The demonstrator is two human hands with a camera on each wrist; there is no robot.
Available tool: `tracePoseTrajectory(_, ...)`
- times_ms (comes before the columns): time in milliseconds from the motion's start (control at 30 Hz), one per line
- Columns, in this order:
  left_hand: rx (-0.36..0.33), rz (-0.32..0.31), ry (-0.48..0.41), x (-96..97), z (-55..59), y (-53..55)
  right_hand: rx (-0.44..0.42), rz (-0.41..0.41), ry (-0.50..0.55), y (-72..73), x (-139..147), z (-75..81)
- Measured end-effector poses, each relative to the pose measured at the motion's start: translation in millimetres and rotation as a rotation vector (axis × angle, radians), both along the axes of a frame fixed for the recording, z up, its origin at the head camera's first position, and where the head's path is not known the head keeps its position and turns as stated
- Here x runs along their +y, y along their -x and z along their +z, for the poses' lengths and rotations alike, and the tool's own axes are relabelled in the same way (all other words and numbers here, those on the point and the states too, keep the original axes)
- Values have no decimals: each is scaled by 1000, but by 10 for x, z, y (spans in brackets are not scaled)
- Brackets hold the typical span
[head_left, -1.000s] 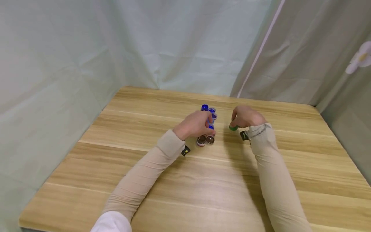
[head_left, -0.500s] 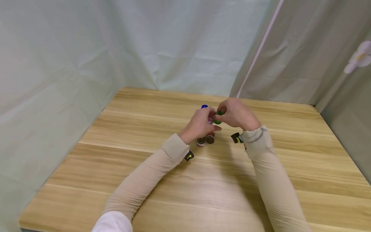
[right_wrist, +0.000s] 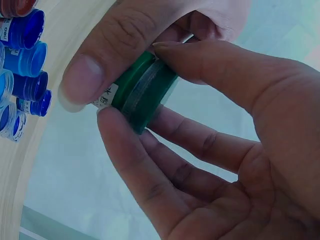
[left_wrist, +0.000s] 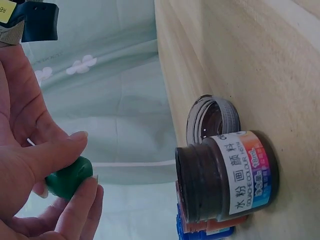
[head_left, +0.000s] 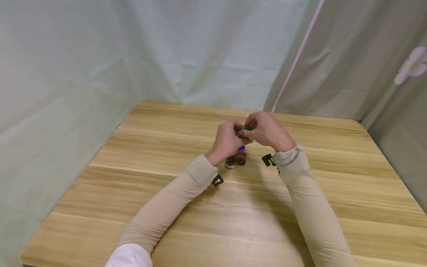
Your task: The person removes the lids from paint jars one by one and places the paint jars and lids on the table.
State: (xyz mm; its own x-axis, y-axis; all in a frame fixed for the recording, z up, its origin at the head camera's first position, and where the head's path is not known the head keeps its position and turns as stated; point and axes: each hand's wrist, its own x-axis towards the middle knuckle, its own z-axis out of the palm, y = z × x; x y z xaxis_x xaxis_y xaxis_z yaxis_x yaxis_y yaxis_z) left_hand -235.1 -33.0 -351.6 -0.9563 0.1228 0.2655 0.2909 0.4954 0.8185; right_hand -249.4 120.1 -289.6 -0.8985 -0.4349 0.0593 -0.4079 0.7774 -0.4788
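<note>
Up off the table, both hands hold a small green paint jar point(head_left: 245, 132) between them. In the right wrist view, the left hand's thumb lies over the white label of the jar point(right_wrist: 136, 90). There the right hand point(right_wrist: 215, 145) grips its ridged cap end between thumb and fingers. From the head, the left hand point(head_left: 224, 141) appears on the jar's left and the right hand point(head_left: 267, 129) on its right. The left wrist view shows a glossy green part of the jar point(left_wrist: 75, 177) between fingers. The cap appears to be on.
Below the hands, a dark brown gouache jar point(left_wrist: 227, 175) stands uncapped, a ridged lid point(left_wrist: 212, 117) near it. Several blue paint jars point(right_wrist: 30, 60) and a reddish one point(right_wrist: 17, 7) stand close together on the wooden table point(head_left: 186, 222). Curtains point(head_left: 217, 55) hang behind.
My right hand has lifted the green jar off the table and moved left to meet the left hand. My left hand has left the row of jars and now grips the green jar too.
</note>
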Motion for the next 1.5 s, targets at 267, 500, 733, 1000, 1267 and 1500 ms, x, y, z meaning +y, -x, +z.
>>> tracePoseTrajectory(267,-10,14,20,36,-9,-10,-20,13,2,-29,-1,20)
tracePoseTrajectory(500,8,18,52,24,-7,-5,-20,31,1,-51,-24,29)
tracePoseTrajectory(733,-14,11,71,2,-8,0,-8,73,-1,-53,-52,29)
tracePoseTrajectory(1000,-18,5,100,-15,-16,-4,5,94,-14,-41,-76,10)
tracePoseTrajectory(1267,-23,-7,88,-13,-39,-21,-9,94,-41,-53,-93,2)
tracePoseTrajectory(1500,-26,-6,96,-14,-48,-32,-22,100,-48,-56,-100,-7)
